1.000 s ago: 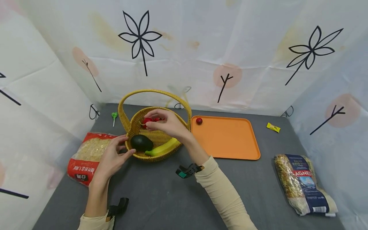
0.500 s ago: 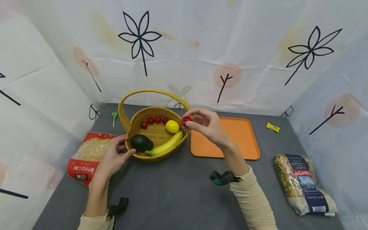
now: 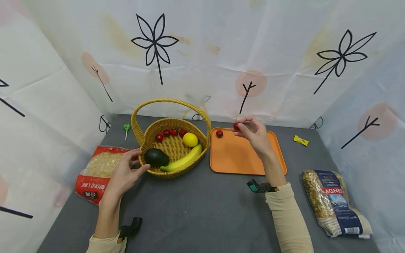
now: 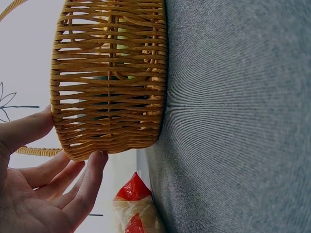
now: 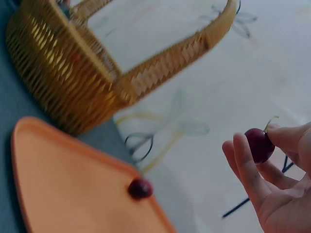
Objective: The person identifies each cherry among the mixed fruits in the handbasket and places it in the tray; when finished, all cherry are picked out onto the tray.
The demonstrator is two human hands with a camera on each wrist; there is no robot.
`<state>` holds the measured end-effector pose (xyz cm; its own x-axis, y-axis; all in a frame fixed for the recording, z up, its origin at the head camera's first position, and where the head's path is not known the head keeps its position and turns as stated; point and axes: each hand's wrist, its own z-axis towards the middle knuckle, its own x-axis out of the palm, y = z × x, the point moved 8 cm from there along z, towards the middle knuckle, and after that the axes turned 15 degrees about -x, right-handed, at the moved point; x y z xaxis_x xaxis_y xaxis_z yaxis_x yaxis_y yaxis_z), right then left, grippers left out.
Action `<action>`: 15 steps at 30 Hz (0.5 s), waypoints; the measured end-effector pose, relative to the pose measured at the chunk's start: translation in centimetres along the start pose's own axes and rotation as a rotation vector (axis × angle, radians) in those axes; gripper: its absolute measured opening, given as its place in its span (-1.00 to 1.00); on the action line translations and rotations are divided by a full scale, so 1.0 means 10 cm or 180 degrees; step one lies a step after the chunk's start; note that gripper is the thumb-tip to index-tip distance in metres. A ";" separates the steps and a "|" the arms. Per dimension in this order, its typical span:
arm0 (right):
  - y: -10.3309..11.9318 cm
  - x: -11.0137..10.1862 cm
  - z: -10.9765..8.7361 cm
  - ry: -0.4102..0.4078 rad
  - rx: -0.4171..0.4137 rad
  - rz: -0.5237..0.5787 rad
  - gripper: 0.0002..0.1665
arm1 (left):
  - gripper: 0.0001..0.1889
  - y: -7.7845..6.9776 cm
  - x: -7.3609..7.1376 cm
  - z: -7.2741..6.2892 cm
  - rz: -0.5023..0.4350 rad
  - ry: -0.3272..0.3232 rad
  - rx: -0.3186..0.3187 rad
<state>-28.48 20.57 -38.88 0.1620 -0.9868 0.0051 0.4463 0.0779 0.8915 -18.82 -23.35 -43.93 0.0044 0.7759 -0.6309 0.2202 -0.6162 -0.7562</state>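
In the head view my right hand (image 3: 255,135) pinches a dark red cherry (image 3: 236,126) above the orange tray (image 3: 246,154). The right wrist view shows this cherry (image 5: 260,145), stem up, between thumb and fingers. Another cherry (image 3: 219,133) lies at the tray's far left corner. My left hand (image 3: 124,174) touches the near left rim of the yellow wicker basket (image 3: 169,174), its thumb and fingers spread apart. Inside the basket are an avocado (image 3: 156,157), a banana (image 3: 181,161), a lemon (image 3: 190,140) and several cherries (image 3: 166,133).
A red bag of pasta (image 3: 101,172) lies left of the basket, partly behind my left hand. Beyond it is a green lollipop (image 3: 127,128). On the right are a yellow wrapped candy (image 3: 300,140) and a blue bag of pasta (image 3: 335,203). White cloth walls border the grey table.
My right hand has taken a cherry out of the basket and carried it right, past the rim to over the tray. My left hand has stayed at the basket.
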 end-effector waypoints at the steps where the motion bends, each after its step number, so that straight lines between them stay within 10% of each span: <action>1: -0.09 -0.04 0.00 -0.0011 0.0077 -0.0073 -0.67 | -0.31 0.00 0.00 0.00 -0.0003 0.0000 0.0006; 15: -1.03 -0.31 0.01 0.0181 0.0746 -0.1150 -0.51 | -0.30 0.01 0.01 0.01 0.0004 -0.0022 0.0024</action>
<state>-33.63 22.84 -48.02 0.0833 -0.9348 -0.3454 0.2725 -0.3120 0.9102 -18.86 -23.36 -44.03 -0.0021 0.7741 -0.6330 0.2127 -0.6182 -0.7567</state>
